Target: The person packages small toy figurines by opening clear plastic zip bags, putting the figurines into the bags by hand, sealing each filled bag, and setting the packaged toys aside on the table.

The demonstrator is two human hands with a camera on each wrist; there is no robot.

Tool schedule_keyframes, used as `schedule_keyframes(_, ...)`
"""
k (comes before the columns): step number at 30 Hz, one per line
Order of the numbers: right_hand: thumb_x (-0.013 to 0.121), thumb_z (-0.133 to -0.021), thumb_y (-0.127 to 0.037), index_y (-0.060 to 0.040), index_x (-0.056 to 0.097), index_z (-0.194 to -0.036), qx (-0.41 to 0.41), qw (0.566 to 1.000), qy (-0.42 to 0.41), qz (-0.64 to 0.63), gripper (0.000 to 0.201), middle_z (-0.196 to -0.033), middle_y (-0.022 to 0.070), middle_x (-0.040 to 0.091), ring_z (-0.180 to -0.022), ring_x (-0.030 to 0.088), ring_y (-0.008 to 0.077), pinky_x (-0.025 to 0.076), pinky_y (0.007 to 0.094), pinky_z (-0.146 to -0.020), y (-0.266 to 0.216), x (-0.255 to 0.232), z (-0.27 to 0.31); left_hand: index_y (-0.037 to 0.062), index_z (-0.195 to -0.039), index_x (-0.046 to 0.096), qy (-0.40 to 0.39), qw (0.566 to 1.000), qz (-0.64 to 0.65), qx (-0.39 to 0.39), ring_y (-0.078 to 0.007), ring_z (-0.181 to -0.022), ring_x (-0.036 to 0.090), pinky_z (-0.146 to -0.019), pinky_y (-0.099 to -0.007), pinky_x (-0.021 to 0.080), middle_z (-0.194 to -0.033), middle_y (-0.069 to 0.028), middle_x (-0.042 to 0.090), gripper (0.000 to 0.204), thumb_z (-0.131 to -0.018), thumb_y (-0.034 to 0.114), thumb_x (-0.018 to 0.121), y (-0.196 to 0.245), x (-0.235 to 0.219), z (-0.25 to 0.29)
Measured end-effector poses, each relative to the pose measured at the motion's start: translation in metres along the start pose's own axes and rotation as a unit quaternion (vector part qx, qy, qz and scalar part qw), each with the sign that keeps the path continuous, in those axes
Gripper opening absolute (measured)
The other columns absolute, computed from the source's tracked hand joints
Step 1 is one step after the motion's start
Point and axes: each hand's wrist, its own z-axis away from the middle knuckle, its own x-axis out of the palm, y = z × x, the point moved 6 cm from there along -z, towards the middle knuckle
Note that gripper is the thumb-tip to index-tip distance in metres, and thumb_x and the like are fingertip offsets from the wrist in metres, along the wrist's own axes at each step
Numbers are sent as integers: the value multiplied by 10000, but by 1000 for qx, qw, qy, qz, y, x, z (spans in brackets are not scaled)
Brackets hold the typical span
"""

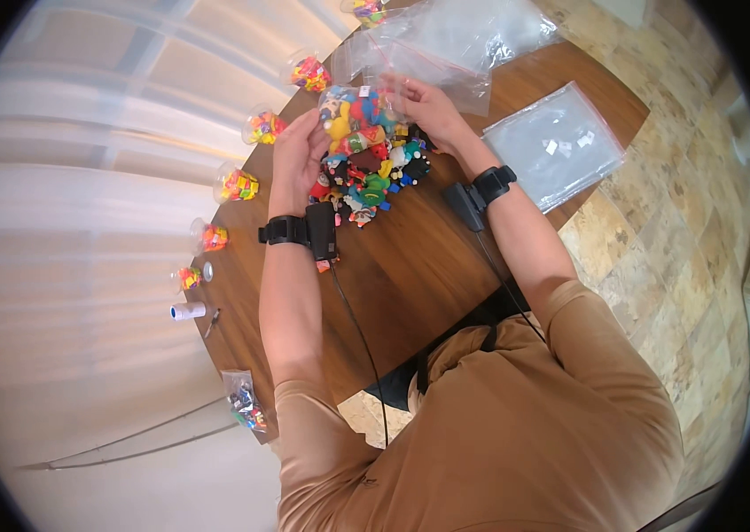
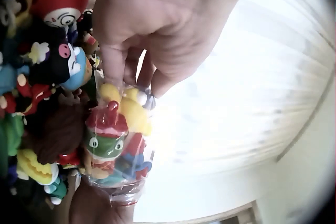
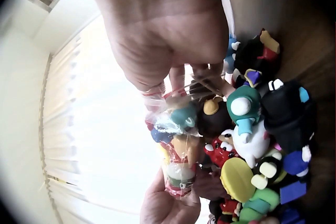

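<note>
A clear plastic bag filled with colourful toy figures hangs between both hands, over a heap of loose figures. My left hand pinches one end of it between thumb and fingers. At the other end, beside a red strip, my right hand holds the gathered plastic. Through the film in the left wrist view shows a green figure with a red cap, next to a yellow one. The right wrist view shows the right hand's fingertips close on the bag's edge.
Several clear cups of bright pieces line the table's left edge. Empty clear bags lie at the right, with more plastic behind. A white bottle, a pen and a small filled bag are nearer.
</note>
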Motion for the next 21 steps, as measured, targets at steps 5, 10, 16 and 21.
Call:
schedule_keyframes(5,620,-981,-164,-39,475,-1427,-8,999,-2,-39,485,-1282,34,622,-1154,577,124,457,288,-986,-2,-1,1,-50,-1068,657,9,999,36,6,-142,-844,680,-714,-236,565,-982,-105,703,185,-942,84,637,-8,4,9)
schedule_keyframes(10,654,-959,-161,-33,530,-1382,-21,999,20,-35,459,-1234,26,646,-1054,607,95,493,257,-899,0,-5,0,-33,-1059,674,18,999,-29,12,-151,-858,679,-719,-258,566,-988,-94,706,170,-927,72,651,-9,-1,-2)
schedule_keyframes(16,638,-968,-162,-11,581,-1320,-41,995,33,-82,387,-1176,24,664,-1005,615,100,499,252,-862,1,-7,-4,-34,-935,692,85,867,-452,192,-152,-724,652,-660,-279,505,-836,-83,714,214,-915,175,653,67,54,7)
schedule_keyframes(21,570,-1007,-223,-3,690,-1119,9,986,120,-113,275,-1009,23,684,-876,602,92,496,249,-767,-3,-12,-1,-38,-895,660,116,787,-491,355,-237,-722,664,-691,-354,513,-769,-151,685,241,-913,199,616,99,93,24)
